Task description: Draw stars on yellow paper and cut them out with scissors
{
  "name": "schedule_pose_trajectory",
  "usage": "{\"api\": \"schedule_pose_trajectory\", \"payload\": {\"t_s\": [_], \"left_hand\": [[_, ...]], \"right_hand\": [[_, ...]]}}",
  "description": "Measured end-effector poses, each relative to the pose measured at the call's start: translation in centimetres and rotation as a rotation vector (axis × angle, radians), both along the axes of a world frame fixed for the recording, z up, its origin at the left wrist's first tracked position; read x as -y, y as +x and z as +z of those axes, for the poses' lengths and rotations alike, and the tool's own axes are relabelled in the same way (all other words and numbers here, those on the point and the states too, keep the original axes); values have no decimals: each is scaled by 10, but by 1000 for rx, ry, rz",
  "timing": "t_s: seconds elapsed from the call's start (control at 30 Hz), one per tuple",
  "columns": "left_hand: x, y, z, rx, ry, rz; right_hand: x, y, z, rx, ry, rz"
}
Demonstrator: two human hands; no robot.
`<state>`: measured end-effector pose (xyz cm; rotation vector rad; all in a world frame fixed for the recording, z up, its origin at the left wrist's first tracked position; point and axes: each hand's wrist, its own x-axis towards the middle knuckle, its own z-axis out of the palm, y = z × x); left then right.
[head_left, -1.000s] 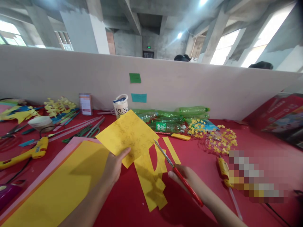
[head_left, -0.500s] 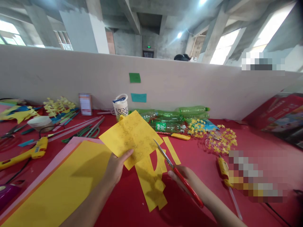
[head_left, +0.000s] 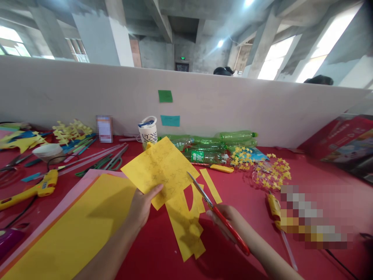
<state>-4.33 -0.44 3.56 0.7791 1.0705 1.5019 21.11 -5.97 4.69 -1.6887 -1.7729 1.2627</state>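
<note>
In the head view, a person's two bare hands are over a table point(head_left: 159, 252) with a bright red top. The left hand point(head_left: 145, 206) grips a square yellow paper sheet point(head_left: 159, 167) marked with small drawn stars, the thumb pressed flat on top near the corner closest to the person. That sheet is held up, tilted, over the middle of the table. The right hand point(head_left: 230, 217) is closed around scissors with red handles and metal blades point(head_left: 201, 190); the tips point towards the far edge and overlap the sheet's right-hand corner, though I can't tell whether they touch it.

Beneath the sheet, cut yellow paper scraps point(head_left: 183, 237) lie towards the near edge, with a narrow yellow paper strip point(head_left: 211, 186) just beyond the scissors. A layered stack of yellow, orange and pink sheets point(head_left: 67, 225) fills the near left corner. A yellow glue gun point(head_left: 48, 184) sits by the left edge, and a second yellow glue gun point(head_left: 274, 208) lies on the right half. Along the far edge you've got a white cup with black marks point(head_left: 148, 135) and green clear plastic bottles point(head_left: 237, 136); a cluster of small yellow stars point(head_left: 275, 169) rests nearer, to their right.
</note>
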Motion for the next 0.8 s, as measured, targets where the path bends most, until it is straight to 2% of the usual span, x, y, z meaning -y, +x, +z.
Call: {"api": "schedule_pose_trajectory", "payload": {"t_s": [0.17,0.37,0.5,0.8], "left_hand": [[-1,0,-1,-26,-1,6],[1,-3,-2,-180,2,-24],[2,-2,-1,-250,16,-14],[2,-2,-2,-225,36,-27]], "right_hand": [[2,-1,1,-51,-43,-16],[4,-3,12,31,79,52],[4,-3,17,40,88,83],[0,0,-1,-53,-33,-15]]}}
